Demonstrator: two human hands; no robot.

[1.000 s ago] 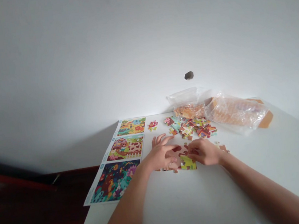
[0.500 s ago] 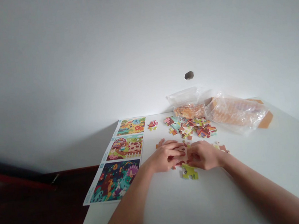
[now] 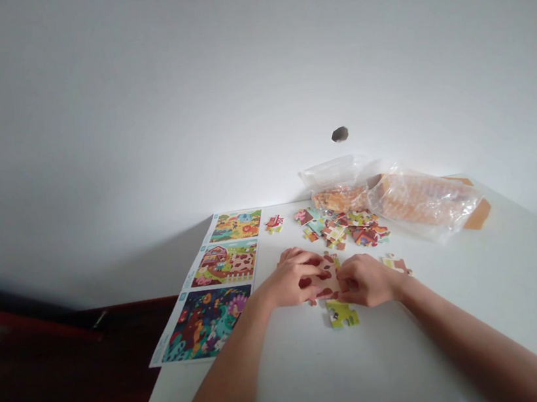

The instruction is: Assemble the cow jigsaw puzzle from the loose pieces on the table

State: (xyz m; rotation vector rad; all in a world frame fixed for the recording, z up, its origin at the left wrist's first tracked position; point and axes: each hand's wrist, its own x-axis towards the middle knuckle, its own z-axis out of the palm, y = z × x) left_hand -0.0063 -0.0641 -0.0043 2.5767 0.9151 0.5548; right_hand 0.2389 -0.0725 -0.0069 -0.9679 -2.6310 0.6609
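Pink puzzle pieces with brown spots [image 3: 328, 281] lie together on the table between my hands. My left hand [image 3: 295, 279] rests over their left side, its fingers stretched out and spread across them. At their right edge my right hand [image 3: 367, 280] is curled, thumb and fingers pinched at a puzzle piece mostly hidden by the hand. Just below sits a light-green puzzle piece [image 3: 345, 315], close to the spotted part. Partly behind my right hand is a brown and yellow-green piece [image 3: 398, 264].
Loose puzzle pieces [image 3: 364, 234] are heaped behind my hands, a red piece [image 3: 274, 224] apart at left. Clear plastic bags [image 3: 424, 200] with orange contents stand by the wall [image 3: 255, 97]. A picture sheet [image 3: 179, 311] overhangs the white table's [image 3: 315, 373] left edge.
The light-green piece has shifted slightly toward me. My left fingers have slid a little left, baring more of the spotted pieces. My right hand has barely moved.
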